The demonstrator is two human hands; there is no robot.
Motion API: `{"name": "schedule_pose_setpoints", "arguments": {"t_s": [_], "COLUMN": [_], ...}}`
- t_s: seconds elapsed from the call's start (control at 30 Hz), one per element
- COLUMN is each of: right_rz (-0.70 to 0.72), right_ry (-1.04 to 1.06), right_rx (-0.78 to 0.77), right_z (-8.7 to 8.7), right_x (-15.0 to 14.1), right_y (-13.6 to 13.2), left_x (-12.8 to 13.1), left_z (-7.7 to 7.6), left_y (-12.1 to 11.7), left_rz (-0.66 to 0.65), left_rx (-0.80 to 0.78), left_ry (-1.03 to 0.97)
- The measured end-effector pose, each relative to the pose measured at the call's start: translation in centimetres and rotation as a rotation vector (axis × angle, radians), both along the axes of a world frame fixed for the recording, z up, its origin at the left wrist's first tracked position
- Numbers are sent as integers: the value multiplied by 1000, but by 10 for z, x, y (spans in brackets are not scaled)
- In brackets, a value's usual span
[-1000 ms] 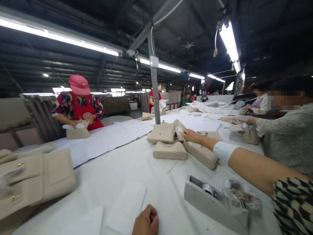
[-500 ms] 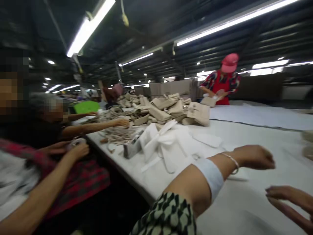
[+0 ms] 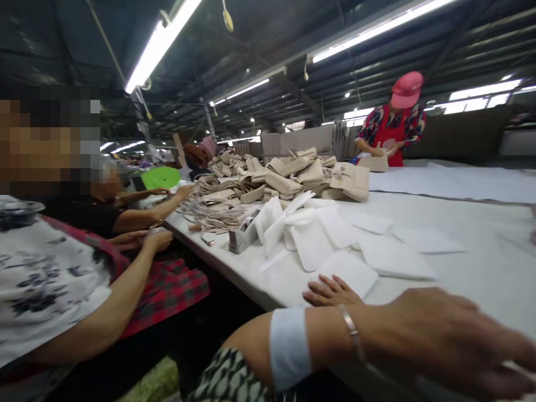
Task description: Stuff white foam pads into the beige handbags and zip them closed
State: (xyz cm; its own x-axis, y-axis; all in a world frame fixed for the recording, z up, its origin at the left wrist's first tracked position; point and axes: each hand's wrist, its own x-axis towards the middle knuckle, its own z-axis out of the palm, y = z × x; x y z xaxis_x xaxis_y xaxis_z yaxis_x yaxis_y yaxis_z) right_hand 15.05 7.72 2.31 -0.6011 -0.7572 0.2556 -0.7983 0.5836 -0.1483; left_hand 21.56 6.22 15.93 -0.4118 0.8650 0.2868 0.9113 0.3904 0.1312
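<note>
My left hand (image 3: 452,340) reaches across to the lower right, blurred, fingers curled. A bit of white shows between its fingertips, but I cannot make out what it is. A bracelet (image 3: 352,329) and a pale blue band circle that arm. Beyond the left forearm, my right hand (image 3: 333,291) lies with fingers spread on the near edge of a white padding sheet (image 3: 349,271); its wrist is hidden behind the left arm. More white sheets (image 3: 393,254) overlap on the table just past it.
Beige bags (image 3: 288,178) are heaped on the white table (image 3: 481,223), with coiled straps (image 3: 209,215) and a grey box (image 3: 243,234) nearby. Co-workers sit along the left edge; one in plaid (image 3: 167,296) is close. Across the table a person in a pink cap (image 3: 408,89) handles a bag.
My left hand has come nearer and lower right. My right hand has moved from the right edge leftward onto a white sheet. More white sheets lie spread over the table.
</note>
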Motion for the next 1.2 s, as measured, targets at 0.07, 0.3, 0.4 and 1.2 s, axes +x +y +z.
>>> {"name": "schedule_pose_setpoints", "arguments": {"t_s": [0.07, 0.3, 0.4, 1.2], "right_rz": [53, -104, -121, -665], "right_ry": [-75, -19, 54, 75], "right_rx": [121, 8, -63, -85], "right_z": [1, -1, -8, -34], "right_x": [-19, -68, -78, -98], "right_y": [12, 68, 74, 107], "left_x": [6, -58, -87, -89], "left_z": [-32, -112, -112, -112], "left_y": [-48, -173, -182, -190], "left_rz": [-39, 718, 876, 1355], "left_rx": [64, 249, 349, 420], "left_ry": [28, -174, -281, 230]}}
